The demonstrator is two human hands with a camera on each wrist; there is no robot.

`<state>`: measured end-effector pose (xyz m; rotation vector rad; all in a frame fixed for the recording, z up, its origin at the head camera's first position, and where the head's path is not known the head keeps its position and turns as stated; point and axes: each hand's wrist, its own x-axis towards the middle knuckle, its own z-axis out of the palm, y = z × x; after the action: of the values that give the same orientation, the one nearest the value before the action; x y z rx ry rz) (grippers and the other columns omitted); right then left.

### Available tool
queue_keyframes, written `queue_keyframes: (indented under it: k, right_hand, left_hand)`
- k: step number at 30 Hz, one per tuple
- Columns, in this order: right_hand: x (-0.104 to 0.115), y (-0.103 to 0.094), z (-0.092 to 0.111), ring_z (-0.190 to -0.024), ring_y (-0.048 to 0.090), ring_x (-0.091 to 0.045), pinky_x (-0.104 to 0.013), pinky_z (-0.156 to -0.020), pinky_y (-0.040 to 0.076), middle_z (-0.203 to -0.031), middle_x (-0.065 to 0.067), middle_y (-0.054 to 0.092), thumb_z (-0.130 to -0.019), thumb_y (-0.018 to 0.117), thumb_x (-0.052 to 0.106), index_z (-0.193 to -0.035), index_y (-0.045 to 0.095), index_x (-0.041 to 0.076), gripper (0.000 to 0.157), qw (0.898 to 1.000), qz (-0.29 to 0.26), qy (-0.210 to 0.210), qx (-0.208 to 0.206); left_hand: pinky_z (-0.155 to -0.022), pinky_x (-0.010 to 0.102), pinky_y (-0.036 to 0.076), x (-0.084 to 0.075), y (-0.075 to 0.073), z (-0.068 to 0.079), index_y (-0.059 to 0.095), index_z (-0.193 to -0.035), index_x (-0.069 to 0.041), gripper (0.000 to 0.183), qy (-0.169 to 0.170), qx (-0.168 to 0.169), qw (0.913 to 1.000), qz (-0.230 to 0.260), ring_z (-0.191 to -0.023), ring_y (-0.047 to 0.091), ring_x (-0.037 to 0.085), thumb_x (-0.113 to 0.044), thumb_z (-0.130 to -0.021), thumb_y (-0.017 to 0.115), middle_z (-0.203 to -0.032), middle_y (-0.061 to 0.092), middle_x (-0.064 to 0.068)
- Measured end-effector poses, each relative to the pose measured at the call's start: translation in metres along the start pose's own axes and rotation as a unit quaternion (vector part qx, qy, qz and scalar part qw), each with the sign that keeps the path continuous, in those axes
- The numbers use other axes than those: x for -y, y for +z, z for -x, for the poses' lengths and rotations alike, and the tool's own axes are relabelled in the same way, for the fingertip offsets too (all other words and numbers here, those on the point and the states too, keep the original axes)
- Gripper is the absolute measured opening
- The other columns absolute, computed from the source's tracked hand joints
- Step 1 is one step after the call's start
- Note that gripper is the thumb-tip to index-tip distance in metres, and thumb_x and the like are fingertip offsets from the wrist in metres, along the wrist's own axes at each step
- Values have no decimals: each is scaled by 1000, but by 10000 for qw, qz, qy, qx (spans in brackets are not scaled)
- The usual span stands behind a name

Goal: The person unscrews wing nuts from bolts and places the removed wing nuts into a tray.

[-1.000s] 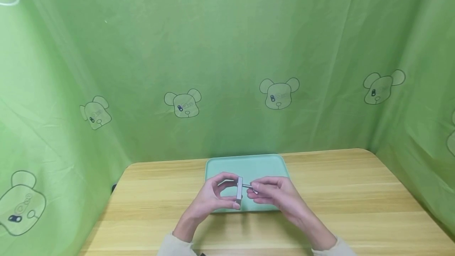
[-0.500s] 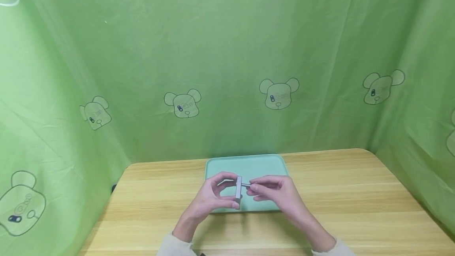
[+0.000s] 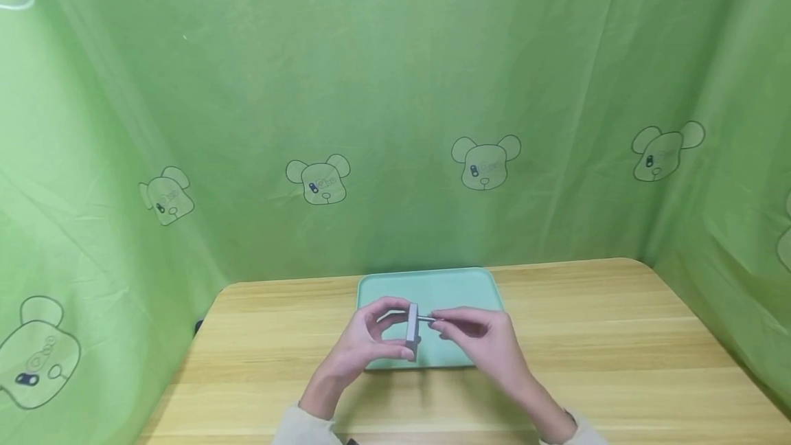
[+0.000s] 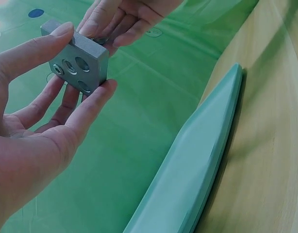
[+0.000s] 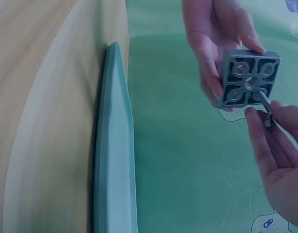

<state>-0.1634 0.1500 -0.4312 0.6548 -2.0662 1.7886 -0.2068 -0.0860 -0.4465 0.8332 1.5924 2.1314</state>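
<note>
My left hand (image 3: 364,338) grips a square grey metal plate (image 3: 412,332) by its edges, thumb on one edge and fingers on the opposite one. In the left wrist view the plate's smooth face shows round holes; one holds a shiny round metal end (image 4: 58,69). The right wrist view shows its ribbed back, with a threaded centre hole and holes at the corners. From a corner hole sticks a thin metal rod (image 5: 264,99), which looks like a screw's shank. My right hand (image 3: 485,342) pinches its outer end, where a small shiny metal piece (image 5: 268,121) shows between the fingers.
Below and behind the hands, a mint-green tray (image 3: 432,287) lies on the wooden table (image 3: 587,342). Green printed cloth (image 3: 395,88) hangs behind the table and on both sides. A small dark object (image 3: 352,441) shows at the bottom edge.
Both hands have shifted slightly left with the plate. My right hand's fingers have turned and regripped along the rod; the bent-looking bit by its fingertips a second ago is now hidden in the head view.
</note>
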Motion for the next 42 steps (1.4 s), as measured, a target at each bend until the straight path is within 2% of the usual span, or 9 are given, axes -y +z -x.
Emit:
queue_keyframes:
  k: [4, 10, 14, 21, 24, 28, 32, 38, 42]
  right_hand:
    - [-7, 2, -2, -92, 76, -18, -25, -83, 64, -101, -10, 78, -81, 80, -9, -104, 79, 2, 26, 9886, 782, -1277, -139]
    - [-20, 3, -6, -93, 75, -29, -25, -93, 60, -104, -18, 76, -76, 80, -12, -103, 79, 0, 29, 9422, 1187, -3118, -311]
    - [-18, 3, -10, -91, 76, -31, -26, -90, 62, -103, -21, 75, -90, 74, -1, -102, 78, -3, 13, 9184, 1300, -3721, -346]
    - [-6, 2, -20, -82, 76, -34, -31, -75, 66, -100, -24, 75, -99, 64, 2, -95, 78, -8, 17, 8414, 2130, -4932, -588]
    - [-2, 2, -21, -80, 76, -34, -31, -72, 66, -99, -24, 75, -99, 63, 1, -94, 77, -8, 18, 8315, 2181, -5074, -605]
    - [-1, 3, -20, -83, 76, -33, -30, -76, 65, -101, -25, 75, -97, 69, 3, -98, 77, -8, 14, 8499, 1966, -4859, -544]
    - [-5, 1, -16, -101, 73, -32, -29, -94, 61, -115, -27, 71, -87, 82, 10, -112, 72, -11, 34, 9032, 1443, -4020, -422]
    - [-6, -5, -6, -109, 72, -27, -34, -90, 63, -128, -23, 67, -85, 75, -12, -129, 62, -12, 47, 9794, 266, -1999, -40]
    - [-4, -9, -5, -103, 73, -31, -40, -86, 64, -123, -20, 70, -97, 64, -6, -132, 62, -5, 34, 9986, -411, -336, 51]
  left_hand:
    - [-98, 50, 59, -1, 0, 1, 51, -136, 10, 68, 37, 24, 10000, 68, -129, 55, 35, 13, -76, 80, -138, 54, 16]
    - [-99, 53, 58, -2, 0, 2, 49, -137, 9, 69, 2, 83, 9996, 253, -129, 55, 39, 12, -76, 81, -138, 54, 14]
    - [-100, 53, 58, -3, 1, 0, 50, -137, 7, 68, -11, 137, 9995, 286, -128, 56, 37, 10, -76, 82, -135, 55, 12]
    - [-97, 46, 61, -3, 0, -2, 53, -136, 3, 66, 129, 313, 9987, 371, -124, 60, 27, 7, -76, 82, -134, 56, 12]
    - [-97, 44, 61, -2, 0, -1, 53, -136, 3, 66, 171, 345, 9985, 381, -123, 60, 27, 8, -77, 82, -134, 56, 11]
    - [-98, 43, 60, -1, 1, 0, 53, -136, 3, 65, 137, 295, 9988, 361, -124, 59, 26, 10, -76, 79, -134, 56, 12]
    - [-98, 42, 60, 0, 0, 0, 53, -136, 4, 66, 108, 168, 9993, 309, -125, 58, 26, 9, -76, 81, -135, 57, 12]
    - [-100, 46, 59, -2, 1, -1, 50, -137, 7, 70, 66, 22, 9998, 211, -129, 56, 30, 13, -74, 80, -137, 54, 15]
    - [-101, 49, 58, -2, 1, -1, 50, -136, 9, 70, 131, -48, 9998, 148, -130, 54, 33, 17, -72, 79, -138, 52, 17]
